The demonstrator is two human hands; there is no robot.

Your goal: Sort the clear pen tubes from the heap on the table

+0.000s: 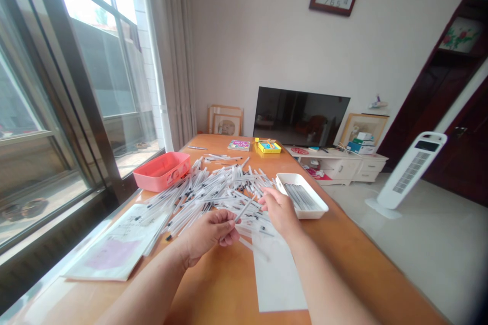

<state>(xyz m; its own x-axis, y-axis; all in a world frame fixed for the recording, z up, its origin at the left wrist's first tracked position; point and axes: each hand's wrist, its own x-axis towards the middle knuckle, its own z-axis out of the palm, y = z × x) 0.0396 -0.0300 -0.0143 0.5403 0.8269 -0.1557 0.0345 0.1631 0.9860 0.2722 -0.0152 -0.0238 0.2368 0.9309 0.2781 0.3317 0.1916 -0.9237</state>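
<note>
My left hand (217, 228) is closed in a pinch on a slim grey pen (245, 209), which slants up and away to the right. My right hand (278, 208) is just beyond the pen's far tip, thumb and fingers a little apart, with nothing visible between them. Beyond both hands spreads a loose pile of clear pens (213, 185), many with black ends. Right of the right hand, a white tray (322, 205) holds a row of grey pens (299, 196). A white sheet of paper (280, 277) lies partly under the right forearm.
A coral plastic bin (162, 172) stands at the table's left edge, with stacked papers or booklets (110, 249) nearer me. Toward the far end are a colourful booklet (239, 145), a yellow box (269, 147) and a lone pen (197, 148). The wooden table (366, 264) has its right edge by the floor.
</note>
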